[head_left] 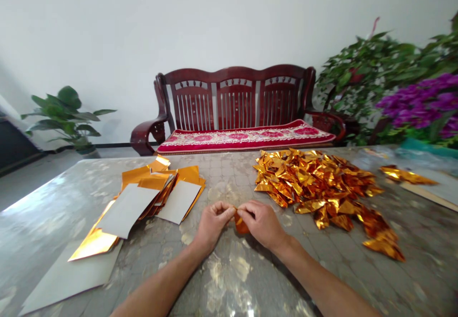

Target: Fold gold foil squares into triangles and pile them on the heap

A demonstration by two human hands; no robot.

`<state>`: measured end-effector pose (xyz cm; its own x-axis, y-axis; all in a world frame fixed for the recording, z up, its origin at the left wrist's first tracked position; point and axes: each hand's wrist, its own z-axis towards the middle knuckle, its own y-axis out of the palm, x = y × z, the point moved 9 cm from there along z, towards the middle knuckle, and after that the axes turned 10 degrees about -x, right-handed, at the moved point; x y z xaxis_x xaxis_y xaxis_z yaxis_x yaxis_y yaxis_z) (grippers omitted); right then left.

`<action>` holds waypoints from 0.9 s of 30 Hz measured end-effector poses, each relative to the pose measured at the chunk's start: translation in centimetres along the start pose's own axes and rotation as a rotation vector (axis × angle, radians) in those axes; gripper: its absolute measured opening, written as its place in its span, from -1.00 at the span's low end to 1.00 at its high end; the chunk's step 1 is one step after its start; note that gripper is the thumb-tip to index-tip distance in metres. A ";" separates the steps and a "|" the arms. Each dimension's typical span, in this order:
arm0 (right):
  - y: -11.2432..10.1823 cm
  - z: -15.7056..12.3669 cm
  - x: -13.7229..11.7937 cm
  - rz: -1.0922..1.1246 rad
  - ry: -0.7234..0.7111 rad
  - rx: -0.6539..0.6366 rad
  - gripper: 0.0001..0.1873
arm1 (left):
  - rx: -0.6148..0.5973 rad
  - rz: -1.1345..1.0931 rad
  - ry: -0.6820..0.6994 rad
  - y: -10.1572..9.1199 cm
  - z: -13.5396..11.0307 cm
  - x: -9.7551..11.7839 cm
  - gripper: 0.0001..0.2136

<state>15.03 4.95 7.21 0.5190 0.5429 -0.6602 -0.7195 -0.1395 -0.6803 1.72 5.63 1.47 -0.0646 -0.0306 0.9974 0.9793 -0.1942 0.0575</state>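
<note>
Both my hands meet over the middle of the table, pinching one small piece of orange-gold foil paper (241, 225). My left hand (216, 219) grips its top edge between thumb and forefinger. From the other side my right hand (260, 221) pinches the same edge, covering part of the piece. To the left lies a loose stack of gold foil paper sheets (143, 183), some with their pale backs upward. On the right is a large heap of folded gold foil pieces (315, 178), pointed and crumpled in shape.
A pale flat sheet (77, 269) lies at the table's left front. Clear plastic wrap (379, 157) and a board (436, 190) with a gold piece are at the far right. Behind the table (229, 269) stands a wooden bench (236, 102), with plants (69, 114) to either side.
</note>
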 end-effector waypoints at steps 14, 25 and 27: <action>-0.1 0.2 1.3 0.135 0.075 0.013 -0.87 | 0.067 0.057 0.091 -0.8 0.0 0.8 -0.81; -1.8 -0.2 2.4 0.268 0.141 0.156 -0.83 | 0.180 -0.092 0.137 -3.0 -0.2 1.0 -0.72; -2.0 -0.2 2.2 0.226 0.105 0.176 -0.84 | 0.174 -0.097 0.146 -3.0 -0.2 1.0 -0.72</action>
<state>17.70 6.29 7.11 0.3750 0.4248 -0.8240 -0.8862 -0.0966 -0.4531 -1.29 5.95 2.29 -0.1750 -0.1638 0.9708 0.9846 -0.0314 0.1722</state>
